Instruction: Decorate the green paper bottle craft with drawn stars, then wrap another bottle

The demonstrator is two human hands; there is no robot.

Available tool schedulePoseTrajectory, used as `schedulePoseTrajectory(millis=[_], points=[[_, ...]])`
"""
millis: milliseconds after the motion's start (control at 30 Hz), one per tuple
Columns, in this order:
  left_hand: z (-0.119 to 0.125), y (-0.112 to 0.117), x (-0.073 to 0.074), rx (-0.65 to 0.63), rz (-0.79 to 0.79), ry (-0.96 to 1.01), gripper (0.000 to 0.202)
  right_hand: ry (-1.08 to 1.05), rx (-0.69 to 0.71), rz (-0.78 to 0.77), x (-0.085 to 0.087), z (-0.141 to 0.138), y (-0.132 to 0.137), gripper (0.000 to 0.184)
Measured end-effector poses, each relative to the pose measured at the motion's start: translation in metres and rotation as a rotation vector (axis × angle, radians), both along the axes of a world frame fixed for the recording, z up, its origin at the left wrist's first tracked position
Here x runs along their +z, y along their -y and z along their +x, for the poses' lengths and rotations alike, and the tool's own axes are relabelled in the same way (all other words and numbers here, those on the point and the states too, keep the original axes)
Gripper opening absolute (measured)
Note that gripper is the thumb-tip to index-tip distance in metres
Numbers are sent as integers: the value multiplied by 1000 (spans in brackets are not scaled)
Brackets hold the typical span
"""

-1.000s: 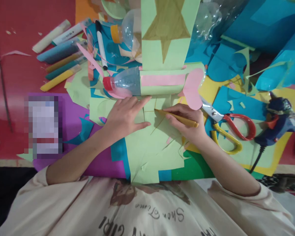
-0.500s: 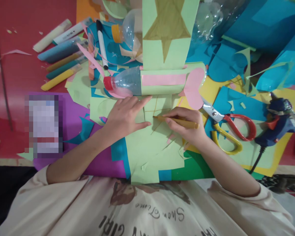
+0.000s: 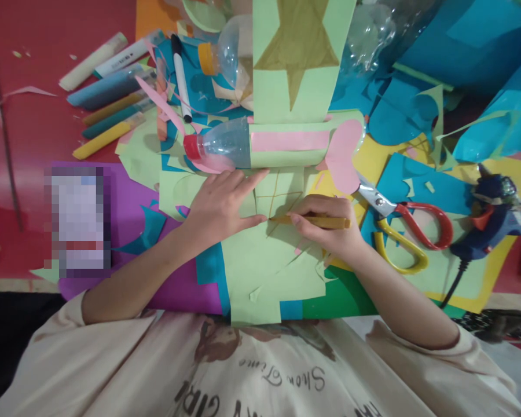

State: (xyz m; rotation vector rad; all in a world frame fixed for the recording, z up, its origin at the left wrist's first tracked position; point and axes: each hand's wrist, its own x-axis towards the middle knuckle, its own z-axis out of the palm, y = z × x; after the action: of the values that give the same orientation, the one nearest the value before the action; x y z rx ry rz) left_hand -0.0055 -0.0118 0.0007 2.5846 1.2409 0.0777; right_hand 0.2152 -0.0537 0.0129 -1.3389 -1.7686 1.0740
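Note:
My left hand (image 3: 219, 208) lies flat, fingers spread, pressing down a light green paper sheet (image 3: 260, 255). My right hand (image 3: 330, 226) is closed round a mustard-yellow marker (image 3: 312, 221), whose tip touches the green sheet close to my left thumb. Thin drawn lines show on the sheet above the tip. Just beyond both hands lies a clear plastic bottle (image 3: 226, 145) with a red cap, wrapped in green and pink paper, with a pink paper fin at its right end.
Red-and-yellow-handled scissors (image 3: 399, 226) and a dark blue glue gun (image 3: 490, 214) lie to the right. Several markers (image 3: 108, 110) lie at the upper left on the red table. A green sheet bearing a brown star (image 3: 297, 52), blue paper scraps and another bottle crowd the back.
The marker tip has slid down and slightly left across the green sheet, leaving more line above it. My left hand has stayed in place.

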Motion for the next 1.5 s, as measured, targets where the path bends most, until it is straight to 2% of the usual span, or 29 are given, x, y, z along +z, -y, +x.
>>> schedulePoseTrajectory(millis=[433,667,867,933,1000,1100,1167,1267,1500], points=[[0,0,1,-4,3,-2,76,-41,154,5,2,-1,1,32],[1,1,3,0,0,-2,74,16,191,53,5,-2,0,31],[2,0,5,16,-40,12,73,-17,203,-12,5,-2,1,35],[2,0,5,16,-47,13,74,-86,159,-88,5,-1,1,35],[2,0,4,16,-48,7,75,-164,29,-128,4,1,1,32],[1,0,4,17,-49,-13,76,-218,-191,-40,-1,4,0,21],[0,0,3,13,-43,-13,75,-213,-265,34,-6,4,-2,14],[0,0,3,1,-24,-2,74,-153,-305,86,-11,3,-5,13],[0,0,2,6,-21,13,74,-95,-257,80,-11,4,-8,15]])
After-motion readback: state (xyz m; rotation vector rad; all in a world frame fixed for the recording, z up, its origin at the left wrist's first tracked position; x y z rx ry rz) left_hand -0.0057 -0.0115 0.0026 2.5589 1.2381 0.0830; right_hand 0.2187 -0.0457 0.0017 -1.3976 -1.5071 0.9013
